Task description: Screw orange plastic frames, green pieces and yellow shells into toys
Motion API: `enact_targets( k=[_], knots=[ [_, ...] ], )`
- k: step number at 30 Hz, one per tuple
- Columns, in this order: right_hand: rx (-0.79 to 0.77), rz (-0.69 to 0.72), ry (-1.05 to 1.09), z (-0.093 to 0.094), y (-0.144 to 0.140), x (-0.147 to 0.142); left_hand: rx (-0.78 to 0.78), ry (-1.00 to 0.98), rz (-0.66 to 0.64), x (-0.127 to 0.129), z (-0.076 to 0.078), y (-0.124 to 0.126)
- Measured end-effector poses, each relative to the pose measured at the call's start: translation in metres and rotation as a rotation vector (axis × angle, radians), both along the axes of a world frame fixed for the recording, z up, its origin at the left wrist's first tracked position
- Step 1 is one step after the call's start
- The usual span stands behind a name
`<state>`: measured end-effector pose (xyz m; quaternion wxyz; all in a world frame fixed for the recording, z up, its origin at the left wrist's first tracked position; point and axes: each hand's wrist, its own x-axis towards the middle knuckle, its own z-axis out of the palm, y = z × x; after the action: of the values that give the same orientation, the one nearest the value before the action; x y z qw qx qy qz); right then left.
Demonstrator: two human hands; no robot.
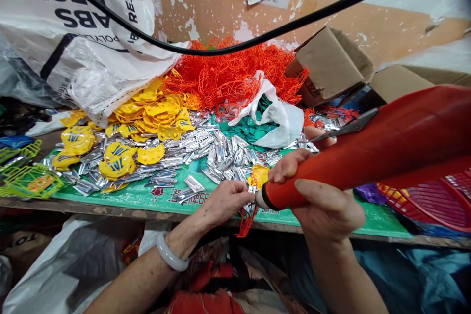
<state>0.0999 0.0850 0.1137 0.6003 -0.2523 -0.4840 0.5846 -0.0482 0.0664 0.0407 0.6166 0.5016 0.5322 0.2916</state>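
Note:
My left hand pinches a small assembly of an orange plastic frame and a silver piece at the front edge of the green mat. A white bangle sits on that wrist. My right hand grips a red cone-shaped power tool, its black-ringed tip pressed against the held assembly. A yellow piece lies just behind the tip.
Silver foil-like parts cover the mat, with yellow parts to the left and a heap of orange frames behind. A white resin sack, cardboard boxes, a white plastic bag and a black cable surround them.

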Motion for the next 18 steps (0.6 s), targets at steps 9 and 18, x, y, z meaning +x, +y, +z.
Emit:
enact_targets(
  k=[9,18],
  knots=[
    [0.010,0.033,-0.008,-0.0064,-0.0008,0.0028,0.012,0.017,0.010,-0.0002,-0.0017,-0.0002],
    [0.022,-0.029,-0.196,-0.0099,-0.0017,0.0041,-0.015,0.013,0.072,0.0060,0.0021,-0.0016]
  ],
)
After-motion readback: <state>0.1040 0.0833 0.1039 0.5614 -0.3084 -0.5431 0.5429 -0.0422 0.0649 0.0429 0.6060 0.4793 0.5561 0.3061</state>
